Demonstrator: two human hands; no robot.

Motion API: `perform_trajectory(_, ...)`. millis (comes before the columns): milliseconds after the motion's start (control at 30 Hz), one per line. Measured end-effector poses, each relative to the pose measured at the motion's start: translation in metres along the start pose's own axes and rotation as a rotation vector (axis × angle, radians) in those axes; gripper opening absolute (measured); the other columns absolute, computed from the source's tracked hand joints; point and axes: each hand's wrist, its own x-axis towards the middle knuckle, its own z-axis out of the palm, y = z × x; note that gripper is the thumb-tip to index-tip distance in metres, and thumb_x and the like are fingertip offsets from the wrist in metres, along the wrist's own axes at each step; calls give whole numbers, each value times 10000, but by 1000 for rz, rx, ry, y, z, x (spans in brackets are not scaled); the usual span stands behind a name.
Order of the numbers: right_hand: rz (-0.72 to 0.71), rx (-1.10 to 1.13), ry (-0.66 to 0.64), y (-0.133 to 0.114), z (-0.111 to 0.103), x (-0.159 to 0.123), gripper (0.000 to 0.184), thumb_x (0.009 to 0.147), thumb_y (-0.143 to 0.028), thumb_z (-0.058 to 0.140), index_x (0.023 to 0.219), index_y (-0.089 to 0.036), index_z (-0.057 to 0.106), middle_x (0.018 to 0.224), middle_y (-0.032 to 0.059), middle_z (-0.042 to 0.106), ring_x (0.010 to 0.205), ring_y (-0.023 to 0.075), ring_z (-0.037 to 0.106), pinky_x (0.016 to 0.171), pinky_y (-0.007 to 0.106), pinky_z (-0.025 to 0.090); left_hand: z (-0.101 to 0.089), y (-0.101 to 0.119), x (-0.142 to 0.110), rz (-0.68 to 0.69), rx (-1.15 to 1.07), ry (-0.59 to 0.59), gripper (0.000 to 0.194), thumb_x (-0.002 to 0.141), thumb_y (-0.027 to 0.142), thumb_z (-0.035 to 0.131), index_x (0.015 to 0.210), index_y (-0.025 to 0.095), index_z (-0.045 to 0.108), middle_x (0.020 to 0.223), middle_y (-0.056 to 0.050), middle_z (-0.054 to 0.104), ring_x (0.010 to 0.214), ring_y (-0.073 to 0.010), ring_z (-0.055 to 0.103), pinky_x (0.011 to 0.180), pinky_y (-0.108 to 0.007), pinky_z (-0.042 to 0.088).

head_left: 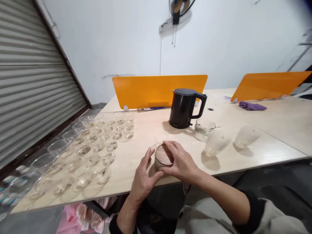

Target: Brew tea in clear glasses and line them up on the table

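A small round canister (158, 164) with a brown wood-grain lid (164, 154) stands near the table's front edge. My right hand (181, 162) curves round its right side, fingers over the lid and thumb at the front. At its left is my left hand (144, 175), fingers apart and thumb pointing at the canister's base; whether it touches is hard to tell. Just behind them stands a clear glass cup (161, 136), partly hidden by the hands.
Many clear plastic cups (84, 149) with dark bits inside crowd the table's left. A black electric kettle (181, 109) stands at the back, beside a ribbed glass bowl (204, 130). Two frosted cups (216, 143) are rightward. Orange dividers (158, 91) and a purple cloth (252, 106) lie beyond.
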Motion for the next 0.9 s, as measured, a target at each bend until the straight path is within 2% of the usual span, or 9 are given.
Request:
perform_trajectory(233, 56, -28, -86, -6, -1, -6, 997, 728, -441, 860, 1583, -258, 382, 1536, 177, 463, 1390, 374, 473, 1093, 557, 481, 8, 5, 10, -82, 139, -116, 1121, 710, 412, 877, 1629, 253, 255, 1620, -140, 447, 1474, -372, 447, 1197, -534, 405)
perform_trajectory(333, -24, -51, -37, -8, -28, -17, 968, 794, -552, 817, 1599, -266, 362, 1613, 175, 400, 1448, 377, 423, 1120, 560, 460, 14, 10, 12, -128, 190, -83, 1071, 731, 441, 858, 1617, 269, 281, 1588, -122, 493, 1448, -361, 485, 1163, -503, 441)
perform_trajectory(400, -48, -91, 101, -1, -58, -23, 828, 877, -547, 744, 1579, -279, 397, 1571, 148, 473, 1409, 343, 484, 1105, 526, 481, 18, 11, 11, -171, 221, -23, 1015, 728, 421, 850, 1589, 270, 335, 1528, -111, 562, 1409, -353, 531, 1132, -489, 467)
perform_trajectory(467, 25, -171, 315, 18, -93, -23, 600, 944, -524, 666, 1474, -276, 531, 1399, 130, 628, 1238, 321, 622, 988, 497, 549, 21, 10, 10, -189, 257, 32, 954, 705, 375, 848, 1544, 269, 406, 1458, -97, 625, 1357, -348, 581, 1099, -478, 496)
perform_trajectory(533, 187, -315, 476, 50, -128, -17, 513, 956, -557, 625, 1349, -227, 634, 1168, 128, 722, 959, 289, 708, 799, 444, 581, 23, 9, 10, -183, 291, 60, 893, 691, 337, 839, 1498, 269, 464, 1414, -85, 658, 1313, -343, 616, 1068, -467, 522)
perform_trajectory(600, 366, -457, 506, 88, -156, -8, 521, 938, -585, 624, 1283, -199, 674, 1000, 108, 754, 809, 269, 704, 723, 414, 551, 25, 8, 10, -178, 311, 65, 880, 679, 309, 836, 1482, 274, 479, 1400, -74, 667, 1283, -334, 637, 1049, -459, 537)
perform_trajectory(667, 522, -503, 419, 122, -175, 2, 499, 920, -602, 623, 1202, -200, 714, 911, 94, 764, 832, 289, 707, 719, 405, 527, 27, 8, 10, -184, 323, 72, 892, 668, 283, 839, 1483, 288, 476, 1381, -59, 678, 1255, -325, 654, 1038, -452, 546)
perform_trajectory(767, 627, -481, 286, 144, -185, 9, 503, 904, -622, 626, 1155, -199, 730, 929, 94, 774, 858, 301, 708, 714, 405, 517, 28, 7, 10, -185, 339, 91, 902, 656, 261, 839, 1481, 298, 476, 1356, -50, 690, 1223, -322, 672, 1012, -442, 562)
perform_trajectory(900, 354, -512, 483, 106, -164, 4, 472, 939, -568, 628, 1220, -194, 691, 1018, 100, 752, 805, 248, 692, 725, 393, 527, 26, 8, 10, -177, 350, 73, 914, 670, 294, 848, 1496, 288, 455, 1412, -70, 656, 1276, -332, 640, 1044, -457, 541)
